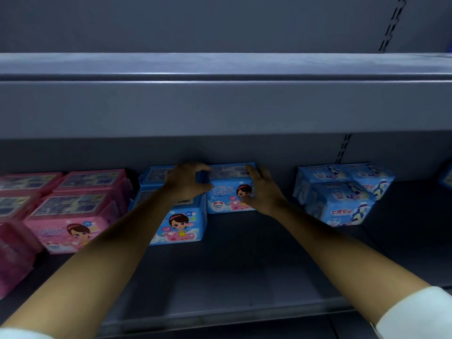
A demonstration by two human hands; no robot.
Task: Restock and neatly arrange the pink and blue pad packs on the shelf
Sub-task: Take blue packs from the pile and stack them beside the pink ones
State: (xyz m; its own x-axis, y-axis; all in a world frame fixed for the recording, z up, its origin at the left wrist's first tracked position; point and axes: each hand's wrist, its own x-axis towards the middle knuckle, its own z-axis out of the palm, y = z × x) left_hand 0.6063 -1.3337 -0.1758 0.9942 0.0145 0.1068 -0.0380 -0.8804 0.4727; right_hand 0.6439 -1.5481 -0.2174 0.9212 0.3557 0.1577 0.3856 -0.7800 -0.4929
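Head view. A blue pack (227, 194) stands deep on the grey shelf (244, 265), close to the back panel. Its long axis runs left to right along the shelf and its printed cartoon face is turned toward the camera. The left hand (186, 182) grips its upper left corner with curled fingers. The right hand (263, 192) grips its right end, fingers over the top and thumb on the front face. Just beside it on the left are more blue packs (181, 223), set nearer the shelf front, one partly hidden by the left forearm. Farther left, pink packs (71, 216) lie in rows. Well apart to the right sits a cluster of pale blue packs (342, 192). The upper shelf (220, 104) overhangs the scene in dim light, and a slotted upright (343, 148) runs up the back panel. A white sleeve (415, 314) shows at the lower right.
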